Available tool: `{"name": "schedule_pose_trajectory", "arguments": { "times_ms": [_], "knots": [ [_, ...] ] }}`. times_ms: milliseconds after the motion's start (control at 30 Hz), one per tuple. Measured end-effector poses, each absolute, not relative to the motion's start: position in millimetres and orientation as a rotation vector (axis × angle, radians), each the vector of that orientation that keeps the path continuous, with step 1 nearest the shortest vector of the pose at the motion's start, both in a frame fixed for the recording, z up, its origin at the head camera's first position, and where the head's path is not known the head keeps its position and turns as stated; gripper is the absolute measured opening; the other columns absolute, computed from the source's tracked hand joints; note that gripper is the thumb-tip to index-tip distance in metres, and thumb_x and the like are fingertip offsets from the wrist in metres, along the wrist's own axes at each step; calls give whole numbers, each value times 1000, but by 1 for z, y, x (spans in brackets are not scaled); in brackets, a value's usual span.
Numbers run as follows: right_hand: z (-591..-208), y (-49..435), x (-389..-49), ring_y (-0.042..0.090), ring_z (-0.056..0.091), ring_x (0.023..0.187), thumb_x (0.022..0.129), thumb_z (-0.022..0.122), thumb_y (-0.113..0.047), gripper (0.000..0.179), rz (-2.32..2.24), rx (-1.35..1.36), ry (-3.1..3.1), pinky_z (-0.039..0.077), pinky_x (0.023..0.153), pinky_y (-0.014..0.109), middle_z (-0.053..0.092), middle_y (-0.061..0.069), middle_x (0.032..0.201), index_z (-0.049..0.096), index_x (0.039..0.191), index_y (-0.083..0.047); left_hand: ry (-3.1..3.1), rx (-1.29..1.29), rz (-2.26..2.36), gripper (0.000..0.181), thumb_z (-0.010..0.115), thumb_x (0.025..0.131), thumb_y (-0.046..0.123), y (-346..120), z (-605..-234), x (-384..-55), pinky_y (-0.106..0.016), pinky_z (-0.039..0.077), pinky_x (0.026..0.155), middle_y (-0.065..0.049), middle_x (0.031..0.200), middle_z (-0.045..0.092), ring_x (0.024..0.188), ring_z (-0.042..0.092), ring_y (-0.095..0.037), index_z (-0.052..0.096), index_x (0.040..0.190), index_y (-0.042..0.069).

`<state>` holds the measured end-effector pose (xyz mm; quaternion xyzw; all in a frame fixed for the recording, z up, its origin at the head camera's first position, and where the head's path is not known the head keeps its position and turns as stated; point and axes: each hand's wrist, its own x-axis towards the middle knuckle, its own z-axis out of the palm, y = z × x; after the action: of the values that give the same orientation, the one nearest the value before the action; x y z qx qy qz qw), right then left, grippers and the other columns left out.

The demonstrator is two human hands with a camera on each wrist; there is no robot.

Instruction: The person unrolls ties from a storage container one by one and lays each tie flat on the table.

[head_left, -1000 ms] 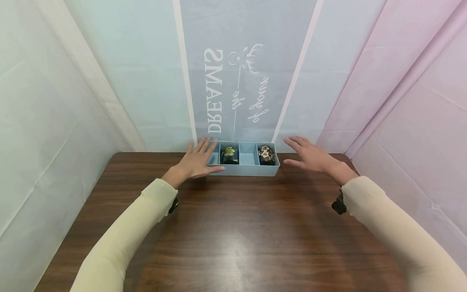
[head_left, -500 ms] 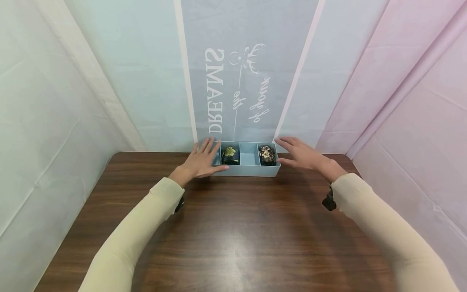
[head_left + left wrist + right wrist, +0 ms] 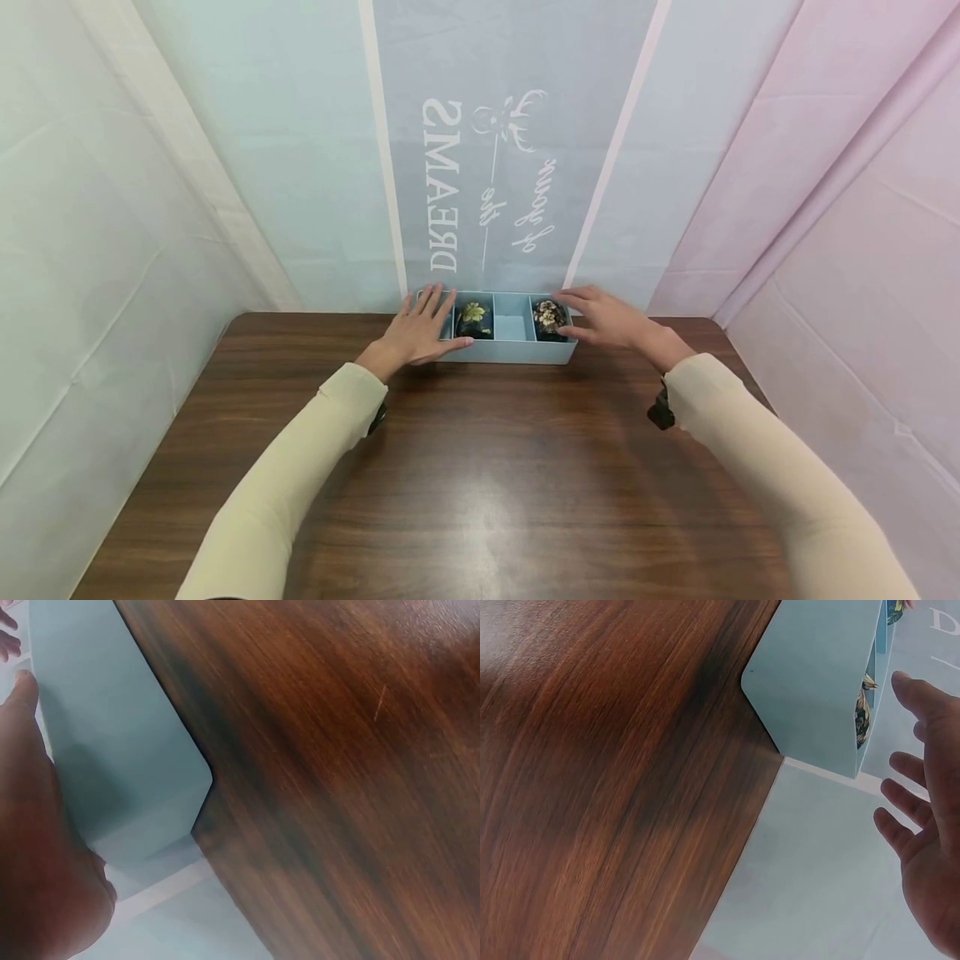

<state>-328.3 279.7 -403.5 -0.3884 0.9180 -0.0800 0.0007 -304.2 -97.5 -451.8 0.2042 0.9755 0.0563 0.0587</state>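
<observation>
A long light-blue box [image 3: 510, 352] with dividers stands at the table's far edge. One compartment holds a dark rounded object with a yellow-green leaf design [image 3: 474, 320]. In the rightmost compartment sits a dark rounded object with pale flowers [image 3: 550, 318]. My left hand [image 3: 416, 333] lies over the box's left end, fingers spread and thumb along the front rim; it covers that compartment. My right hand [image 3: 611, 323] reaches over the right end, thumb and fingers straight and apart around the flowered object. The right wrist view shows this right hand [image 3: 937, 802] beside the box's end.
The brown wooden table [image 3: 480, 467] stretches toward me in front of the box. Directly behind it hangs a grey-blue cloth [image 3: 510, 50] with white lettering. Pale cloth walls [image 3: 862, 275] stand at both sides.
My right hand has moved left, from beside the box to over its right end. My left hand has shifted slightly right. Both dark objects stay in their compartments.
</observation>
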Motion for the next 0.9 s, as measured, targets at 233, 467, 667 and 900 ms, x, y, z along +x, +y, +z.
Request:
{"name": "schedule_pose_trajectory", "arguments": {
  "times_ms": [233, 467, 667, 900],
  "knots": [
    [-405, 271, -331, 46, 49, 142, 100, 75, -35, 65, -235, -1257, 2855, 40, 118, 63, 54, 26, 153, 54, 154, -4, 2963, 621, 135, 103, 37, 101, 80, -97, -459, -305, -55, -4, 132, -13, 178, -10, 164, -9, -33, -4, 171, 17],
    [-406, 263, -336, 44, 54, 139, 100, 76, -32, 61, -220, -1252, 2830, 44, 115, 62, 57, 25, 150, 57, 153, -8, 2978, 623, 138, 101, 37, 102, 78, -96, -460, -304, -54, -1, 133, -14, 178, -6, 164, -7, -34, 0, 172, 15],
    [-406, 259, -341, 44, 58, 133, 98, 79, -28, 58, -218, -1273, 2815, 48, 111, 60, 60, 26, 145, 62, 148, -6, 2991, 614, 176, 100, 37, 102, 78, -94, -462, -302, -55, -1, 133, -14, 178, -4, 165, -5, -35, 2, 172, 16],
    [-415, 256, -346, 44, 58, 134, 97, 80, -23, 53, -194, -1307, 2791, 50, 109, 61, 60, 25, 146, 66, 145, -8, 2994, 583, 189, 102, 39, 100, 80, -92, -465, -305, -56, -3, 133, -12, 179, -4, 165, -6, -33, 2, 172, 17]
  ]
}}
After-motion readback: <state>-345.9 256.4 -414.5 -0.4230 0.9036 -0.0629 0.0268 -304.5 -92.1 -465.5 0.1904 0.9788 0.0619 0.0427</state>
